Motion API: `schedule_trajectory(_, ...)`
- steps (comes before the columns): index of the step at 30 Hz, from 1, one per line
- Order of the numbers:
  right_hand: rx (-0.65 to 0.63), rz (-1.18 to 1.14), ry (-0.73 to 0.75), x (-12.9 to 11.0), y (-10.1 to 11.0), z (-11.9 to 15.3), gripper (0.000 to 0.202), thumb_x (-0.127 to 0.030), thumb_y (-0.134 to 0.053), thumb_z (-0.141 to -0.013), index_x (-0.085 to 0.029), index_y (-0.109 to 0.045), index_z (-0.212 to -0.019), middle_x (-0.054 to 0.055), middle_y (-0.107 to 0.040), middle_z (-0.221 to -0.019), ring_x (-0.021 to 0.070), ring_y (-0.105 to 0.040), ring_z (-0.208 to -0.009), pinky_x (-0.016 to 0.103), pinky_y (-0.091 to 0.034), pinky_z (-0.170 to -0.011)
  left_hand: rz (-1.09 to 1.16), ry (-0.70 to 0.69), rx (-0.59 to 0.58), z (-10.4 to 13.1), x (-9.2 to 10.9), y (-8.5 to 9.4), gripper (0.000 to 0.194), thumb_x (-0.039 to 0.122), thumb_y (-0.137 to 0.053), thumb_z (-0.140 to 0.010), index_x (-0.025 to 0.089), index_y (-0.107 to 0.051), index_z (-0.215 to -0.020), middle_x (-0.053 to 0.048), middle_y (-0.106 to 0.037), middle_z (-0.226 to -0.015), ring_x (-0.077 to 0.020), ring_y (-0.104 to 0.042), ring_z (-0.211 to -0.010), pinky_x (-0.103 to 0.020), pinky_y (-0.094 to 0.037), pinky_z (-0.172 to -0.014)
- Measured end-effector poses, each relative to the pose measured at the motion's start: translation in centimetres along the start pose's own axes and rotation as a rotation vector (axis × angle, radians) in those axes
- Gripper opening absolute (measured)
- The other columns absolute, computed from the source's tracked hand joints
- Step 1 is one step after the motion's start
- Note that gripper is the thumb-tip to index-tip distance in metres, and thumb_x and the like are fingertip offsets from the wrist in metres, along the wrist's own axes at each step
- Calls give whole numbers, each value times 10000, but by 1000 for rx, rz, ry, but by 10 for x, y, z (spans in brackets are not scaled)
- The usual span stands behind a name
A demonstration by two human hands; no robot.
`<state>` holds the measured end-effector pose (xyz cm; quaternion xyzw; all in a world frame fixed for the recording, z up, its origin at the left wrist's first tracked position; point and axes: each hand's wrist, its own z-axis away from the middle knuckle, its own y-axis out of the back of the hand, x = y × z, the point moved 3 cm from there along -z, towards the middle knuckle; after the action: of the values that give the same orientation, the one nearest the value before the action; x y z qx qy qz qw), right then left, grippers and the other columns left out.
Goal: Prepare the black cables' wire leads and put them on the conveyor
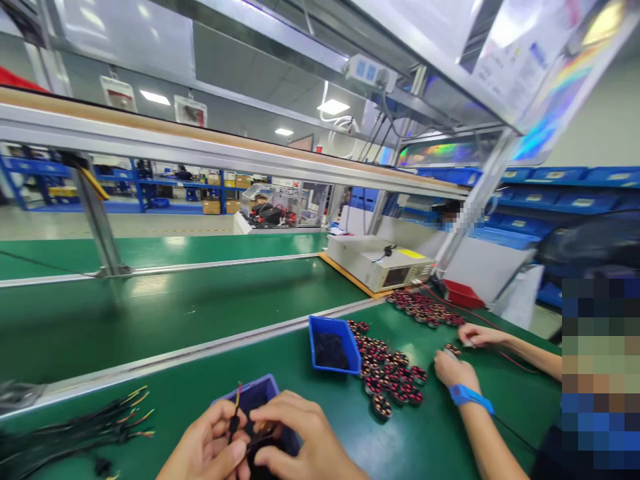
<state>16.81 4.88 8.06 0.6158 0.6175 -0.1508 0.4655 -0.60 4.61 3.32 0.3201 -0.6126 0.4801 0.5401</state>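
Observation:
My left hand (210, 443) is at the bottom centre, its fingers closed on a black cable (234, 425) whose thin coloured wire ends point up. Close beside it, my right hand (310, 437) curls its thumb and fingers around a dark part with copper colour (269, 428), mostly hidden by the fingers. Both hands are over a blue bin (270, 387), and its inside is largely covered by them. More black cables (65, 427) with stripped red and yellow ends lie in a bundle at the left.
Several copper-wound motor stators (381, 407) lie right of a blue bin with dark contents (313, 340). More stators (425, 308) sit near a bench instrument (380, 260) and a red tray (463, 293). A co-worker's hands (457, 373) handle a stator at the right. A shelf beam (225, 150) crosses above.

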Motion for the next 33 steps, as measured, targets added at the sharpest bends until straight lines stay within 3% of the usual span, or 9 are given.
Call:
schedule_trajectory(3,-45,26,75,1,1,-1,87,-249,-691,-902,-222,-772,-887,28,-749,-790,165,-656,-741,251,-488,-736,-27,-11,-78,-1,6,-3,516,628,-805,-751,199,-561,-900,4,-631,-752,-142,-644,-584,-204,-453,-497)
schedule_trajectory(6,-96,53,44,3,8,1,265,-391,-623,-978,-213,-746,-824,36,-730,-743,160,-655,-695,249,-488,-685,-84,-17,-130,-1,14,-2,468,579,-802,-786,187,-558,-865,-20,-654,-812,-156,-674,-691,-227,-508,-608)
schedule_trajectory(9,-369,-8,85,-1,15,3,534,-637,-463,-1001,-235,-730,-772,34,-741,-762,161,-682,-709,254,-505,-691,-112,-61,-101,-2,22,0,395,535,-761,-849,173,-607,-887,-56,-675,-904,-182,-676,-870,-268,-525,-791)
schedule_trajectory(11,-452,40,114,-3,16,3,543,-650,-438,-1004,-251,-734,-785,28,-762,-823,169,-700,-769,267,-516,-728,-37,-73,-49,-3,24,0,409,551,-750,-848,186,-611,-969,-40,-664,-883,-161,-670,-761,-249,-521,-688)
schedule_trajectory(15,-275,565,38,11,-6,-4,76,-297,-810,-851,-267,-749,-886,8,-764,-872,210,-672,-812,303,-500,-745,165,-56,59,-4,24,-5,510,623,-753,-799,210,-619,-1068,11,-607,-794,-71,-485,-480,-171,-314,-422)
schedule_trajectory(19,-261,877,121,32,-46,-4,302,-218,-989,-577,-236,-732,-736,2,-738,-754,233,-635,-760,328,-486,-718,225,-33,119,-3,26,-6,488,637,-755,-794,168,-682,-907,-4,-582,-768,-85,-491,-563,-186,-367,-490)
schedule_trajectory(23,-238,880,134,40,-51,-2,254,-113,-927,-658,-232,-703,-664,-9,-701,-679,210,-615,-710,317,-458,-668,129,-51,107,-5,25,-3,465,590,-804,-771,144,-712,-869,-19,-598,-709,-127,-563,-632,-210,-448,-560)
schedule_trajectory(29,-129,651,133,25,-29,0,259,20,-728,-780,-233,-692,-822,-1,-719,-832,195,-648,-780,260,-493,-671,-16,-28,140,-13,23,-6,530,667,-784,-733,155,-657,-786,65,-484,-532,-52,-374,-399,-156,-239,-365)
schedule_trajectory(33,-8,454,121,13,-15,-1,236,-21,-551,-908,-229,-629,-828,8,-699,-799,183,-649,-738,242,-506,-624,-63,-17,98,-14,29,-15,604,741,-758,-690,165,-590,-761,20,-573,-571,-91,-496,-457,-182,-397,-432)
